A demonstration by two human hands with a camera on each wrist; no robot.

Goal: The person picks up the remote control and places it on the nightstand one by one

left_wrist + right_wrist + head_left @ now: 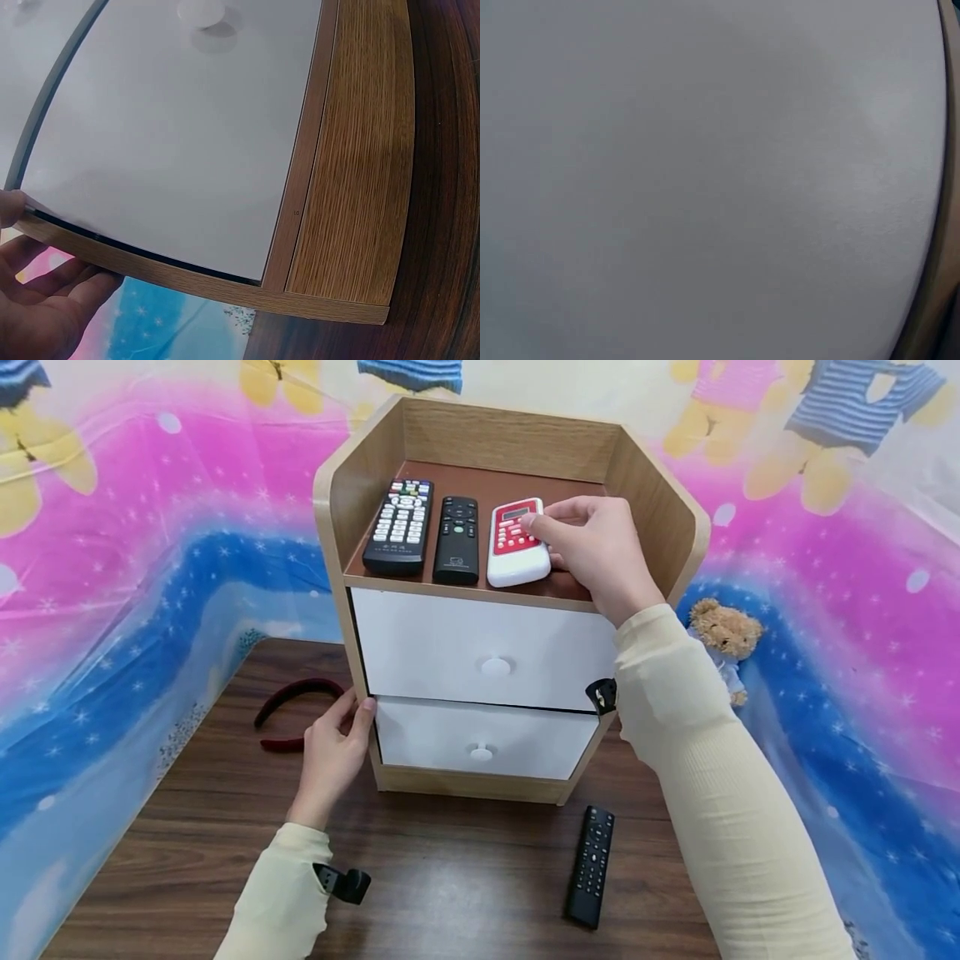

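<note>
On the brown top of a small wooden cabinet point(393, 781), my right hand point(600, 547) holds a white and red remote control point(517, 568) by its right edge, thumb over its face. To its left lie a slim black remote point(457, 547) and a larger black remote with white buttons point(397, 539). My left hand point(337, 752) grips the cabinet's left side panel. In the left wrist view that hand's thumb point(10, 208) is at the front edge and its fingers lie along the outer side. The right wrist view shows mostly a white drawer front point(705, 180).
Two white drawers with round knobs point(496, 667) face me, both pushed in. Another black remote point(591, 868) lies on the wooden table point(450, 877) at front right. A dark red curved band point(288, 697) is left of the cabinet; a teddy bear point(723, 631) sits at the right.
</note>
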